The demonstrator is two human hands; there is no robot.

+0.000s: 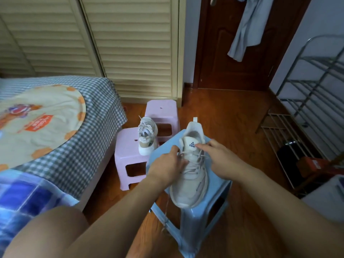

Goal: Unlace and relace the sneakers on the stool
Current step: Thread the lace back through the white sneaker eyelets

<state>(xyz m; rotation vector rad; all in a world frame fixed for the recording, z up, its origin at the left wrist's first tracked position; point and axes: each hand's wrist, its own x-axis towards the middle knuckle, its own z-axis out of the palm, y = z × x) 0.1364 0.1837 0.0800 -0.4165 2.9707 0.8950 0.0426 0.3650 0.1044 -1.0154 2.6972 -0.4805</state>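
Note:
A cream sneaker lies on the blue stool, toe towards me and heel away. My left hand grips the lace on the shoe's left side near the top eyelets. My right hand pinches the lace at the right side, beside the tongue with its dark logo. One loose lace end hangs over the stool's left front edge. A second cream sneaker stands laced on the nearer pink stool.
Another pink stool stands behind the first. A bed with a checked cover fills the left. A metal shoe rack stands at the right, a brown door at the back. My bare knee is at the bottom left.

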